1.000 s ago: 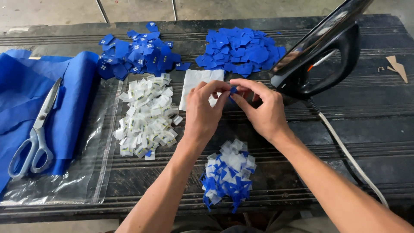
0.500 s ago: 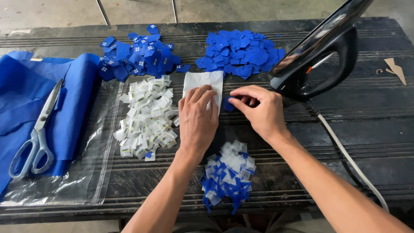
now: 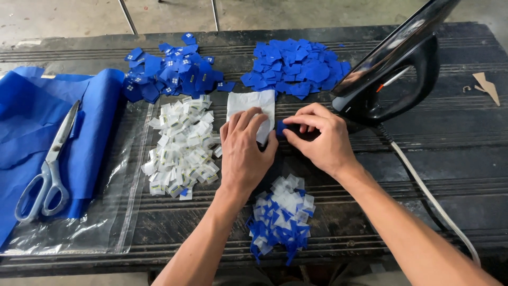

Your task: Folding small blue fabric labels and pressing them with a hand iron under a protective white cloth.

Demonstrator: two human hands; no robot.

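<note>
A heap of small white labels [image 3: 182,145], seemingly edged yellow and grey, lies partly on a flat clear plastic bag [image 3: 95,206] left of centre

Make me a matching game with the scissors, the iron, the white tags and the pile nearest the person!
Things:
1. scissors
2. iron
3. pile of white tags
4. mixed blue and white pile

Places:
A. near table edge, between the forearms
B. on clear plastic sheet
C. on folded blue cloth, far left
D. beside the right hand

Pairs: 1-C, 2-D, 3-B, 4-A
</note>
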